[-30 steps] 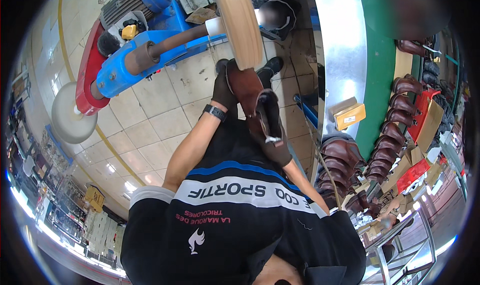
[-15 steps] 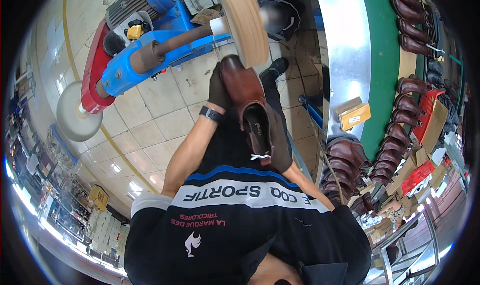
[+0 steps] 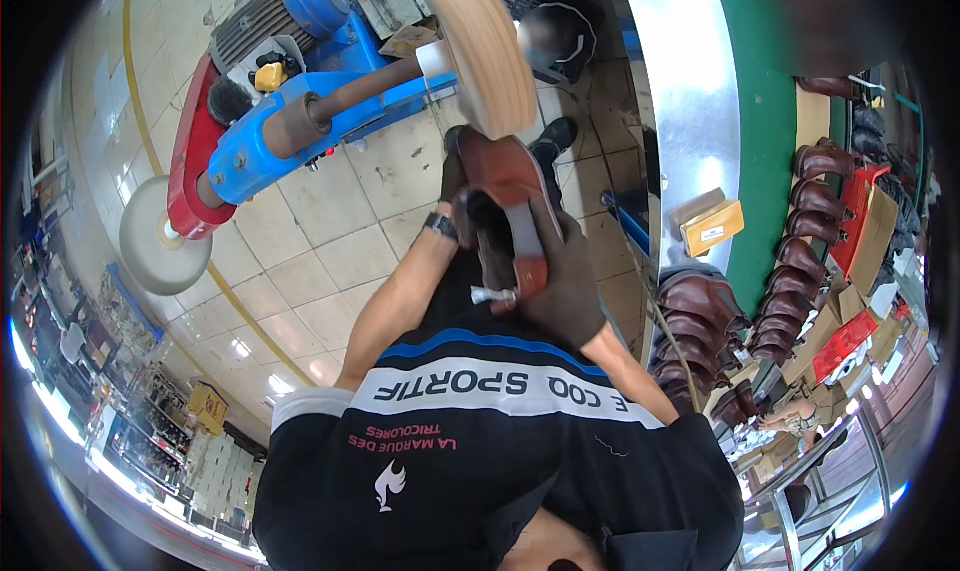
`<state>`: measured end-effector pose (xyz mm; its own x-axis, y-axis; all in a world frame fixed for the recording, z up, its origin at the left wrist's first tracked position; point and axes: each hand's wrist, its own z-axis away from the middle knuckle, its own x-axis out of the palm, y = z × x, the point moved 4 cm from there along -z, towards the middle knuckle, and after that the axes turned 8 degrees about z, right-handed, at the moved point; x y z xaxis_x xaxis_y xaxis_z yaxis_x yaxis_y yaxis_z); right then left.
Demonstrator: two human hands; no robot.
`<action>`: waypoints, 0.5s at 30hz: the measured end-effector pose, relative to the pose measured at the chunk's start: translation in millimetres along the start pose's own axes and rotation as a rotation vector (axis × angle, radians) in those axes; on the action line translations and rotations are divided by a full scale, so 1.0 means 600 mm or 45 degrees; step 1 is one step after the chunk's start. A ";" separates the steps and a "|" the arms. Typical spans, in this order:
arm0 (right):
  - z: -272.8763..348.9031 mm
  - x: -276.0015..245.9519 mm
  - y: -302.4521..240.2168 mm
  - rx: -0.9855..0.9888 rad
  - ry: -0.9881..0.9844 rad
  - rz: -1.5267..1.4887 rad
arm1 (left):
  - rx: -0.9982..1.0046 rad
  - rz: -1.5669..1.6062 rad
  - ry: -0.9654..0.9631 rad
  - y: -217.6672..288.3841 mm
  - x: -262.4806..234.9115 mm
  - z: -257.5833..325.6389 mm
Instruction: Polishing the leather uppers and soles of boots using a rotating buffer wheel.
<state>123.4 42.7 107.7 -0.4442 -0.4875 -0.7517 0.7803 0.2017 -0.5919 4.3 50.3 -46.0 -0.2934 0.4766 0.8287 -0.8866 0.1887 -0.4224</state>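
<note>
Shoe (image 3: 500,171), firmly in the grip of left hand (image 3: 456,183) and right hand (image 3: 572,289), sits at the wheel's (image 3: 490,61) six o'clock, where I judge that apparent spin could snatch or scuff it should either hold slacken.

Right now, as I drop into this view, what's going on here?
A person holds a brown shoe, left grip at its left side, right grip along its right side toward the heel. Its toe end is at the lower edge of a pale wheel on a blue machine; whether they touch is unclear. More brown shoes sit off to the right.
</note>
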 end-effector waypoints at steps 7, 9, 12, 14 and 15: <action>-0.057 0.018 0.007 -0.001 -0.087 0.117 | 0.146 -0.022 0.266 0.050 -0.106 -0.018; -0.101 0.018 -0.001 0.061 -0.162 0.287 | 0.058 -0.132 0.202 0.043 -0.096 -0.027; -0.102 -0.017 -0.010 0.016 -0.129 0.375 | -0.137 0.099 -0.265 -0.011 0.022 -0.038; -0.072 -0.054 -0.058 -0.143 -0.070 0.561 | -0.124 -0.239 -0.061 -0.004 -0.052 0.017; -0.059 -0.064 -0.069 -0.145 -0.074 0.555 | -0.112 -0.564 0.137 0.008 -0.108 0.042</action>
<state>92.4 83.2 151.0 -0.0573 -0.3824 -0.9222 0.8343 0.4890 -0.2546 9.7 -1.4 -92.2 0.1499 0.4188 0.8956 -0.8829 0.4644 -0.0693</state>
